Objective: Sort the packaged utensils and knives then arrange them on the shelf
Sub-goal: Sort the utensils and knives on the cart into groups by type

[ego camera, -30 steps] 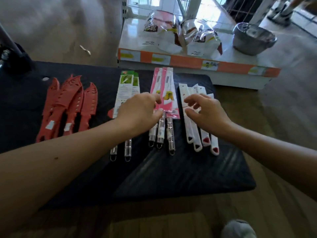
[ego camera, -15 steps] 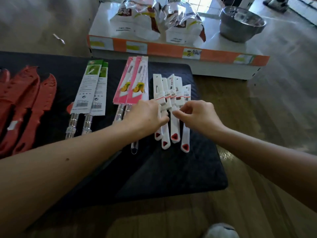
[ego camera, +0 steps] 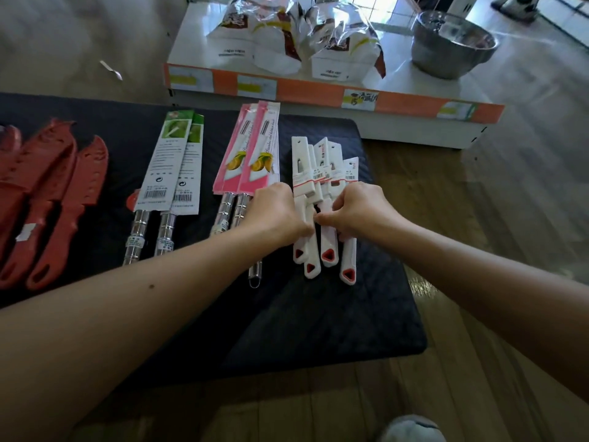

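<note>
Several white knives with red triangle ends (ego camera: 322,173) lie side by side at the right of a black mat (ego camera: 318,314). My left hand (ego camera: 275,212) grips the bunch from its left side and my right hand (ego camera: 360,208) grips it from the right, fingers curled round the handles. Left of them lie pink-packaged utensils (ego camera: 251,151) with steel handles, then two green-and-white packaged utensils (ego camera: 173,167). Red sheathed knives (ego camera: 57,193) lie at the far left.
Beyond the mat stands a low white shelf board with an orange edge strip (ego camera: 318,90). On it sit foil snack bags (ego camera: 287,36) and a steel bowl (ego camera: 452,43). Wooden floor surrounds the mat. A grey slipper toe (ego camera: 411,429) shows at the bottom.
Both hands moved right from the pink packages to the white knives and closed round the bunch from either side, pressing the knives closer together. The view shifted rightward.
</note>
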Demonstrator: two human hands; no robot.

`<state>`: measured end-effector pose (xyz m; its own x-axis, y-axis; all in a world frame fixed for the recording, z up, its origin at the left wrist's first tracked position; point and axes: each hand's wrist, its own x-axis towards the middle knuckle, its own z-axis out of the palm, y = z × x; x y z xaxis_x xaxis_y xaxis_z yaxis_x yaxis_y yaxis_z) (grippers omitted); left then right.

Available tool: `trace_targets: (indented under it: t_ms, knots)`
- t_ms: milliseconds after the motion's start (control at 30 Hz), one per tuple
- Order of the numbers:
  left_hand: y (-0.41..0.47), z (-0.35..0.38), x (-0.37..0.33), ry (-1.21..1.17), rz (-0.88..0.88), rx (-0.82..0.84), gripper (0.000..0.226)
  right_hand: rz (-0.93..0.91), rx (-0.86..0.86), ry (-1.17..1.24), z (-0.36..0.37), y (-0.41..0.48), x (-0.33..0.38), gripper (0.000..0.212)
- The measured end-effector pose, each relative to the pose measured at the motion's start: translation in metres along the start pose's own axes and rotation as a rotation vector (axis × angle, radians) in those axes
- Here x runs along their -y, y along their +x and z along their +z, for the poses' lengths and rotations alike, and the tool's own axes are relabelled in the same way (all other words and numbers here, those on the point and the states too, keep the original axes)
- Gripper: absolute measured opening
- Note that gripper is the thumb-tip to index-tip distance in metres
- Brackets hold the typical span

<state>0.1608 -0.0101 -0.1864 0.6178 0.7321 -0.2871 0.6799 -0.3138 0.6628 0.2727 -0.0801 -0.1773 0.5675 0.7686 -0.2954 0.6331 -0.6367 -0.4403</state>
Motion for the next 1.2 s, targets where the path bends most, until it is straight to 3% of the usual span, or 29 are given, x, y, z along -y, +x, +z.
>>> trace_targets:
  t_ms: [167, 467, 733, 833, 967, 1200]
  knots:
    - [0.005, 0.002, -0.001, -0.215, -0.156, 0.085, 0.04, 0.043, -0.026, 0.057, -0.007, -0.001, -0.001, 0.017]
    - [0.001, -0.009, -0.009, -0.835, -0.397, 0.25, 0.026, 0.273, -0.055, 0.679, 0.001, -0.014, -0.018, 0.01]
    - [0.001, -0.015, -0.007, -0.938, -0.4, 0.185, 0.019, 0.271, -0.14, 0.932, 0.01, -0.023, -0.009, 0.014]
    - [0.005, -0.023, -0.009, -0.985, -0.36, 0.14, 0.007, 0.236, -0.148, 0.952, 0.008, -0.023, -0.005, 0.018]
    - [0.013, -0.048, -0.006, -1.02, -0.258, 0.035, 0.011, 0.166, -0.12, 0.97, 0.0, -0.014, 0.006, 0.014]
    - [0.034, -0.097, -0.005, -1.025, -0.237, -0.06, 0.006, 0.079, -0.136, 0.954, -0.016, 0.023, 0.058, 0.019]
